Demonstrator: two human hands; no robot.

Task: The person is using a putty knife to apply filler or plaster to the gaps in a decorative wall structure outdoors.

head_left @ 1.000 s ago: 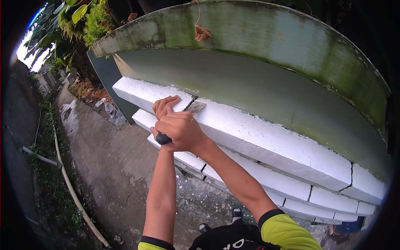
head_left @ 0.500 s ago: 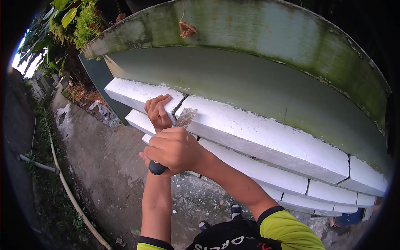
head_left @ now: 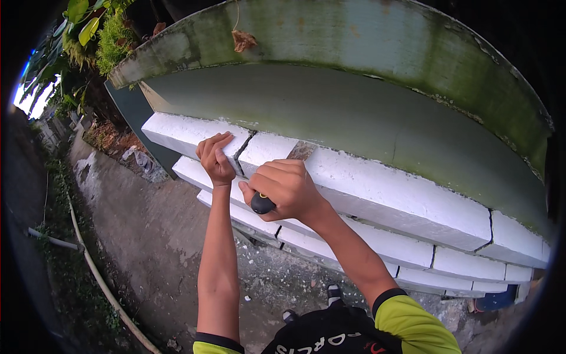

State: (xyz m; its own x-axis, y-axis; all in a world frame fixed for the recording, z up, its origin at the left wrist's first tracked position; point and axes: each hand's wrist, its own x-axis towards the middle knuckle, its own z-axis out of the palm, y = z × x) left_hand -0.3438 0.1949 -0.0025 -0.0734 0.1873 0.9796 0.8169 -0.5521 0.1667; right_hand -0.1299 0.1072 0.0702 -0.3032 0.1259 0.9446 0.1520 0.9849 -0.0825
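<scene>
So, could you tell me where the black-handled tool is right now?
In the head view, centre frame, the black-handled tool is gripped in the right hand against the white ledge, just right of the left hand.

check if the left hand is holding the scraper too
No, the left hand rests bare on the white ledge, and only the right hand grips the scraper.

Two hands work at the white stepped wall [head_left: 377,194]: the left hand [head_left: 216,158] and the right hand [head_left: 287,189]. One black-handled tool [head_left: 262,203]. Three white ledges on the wall. One dry leaf [head_left: 243,40] above it, one pipe [head_left: 100,280] left of it.
</scene>
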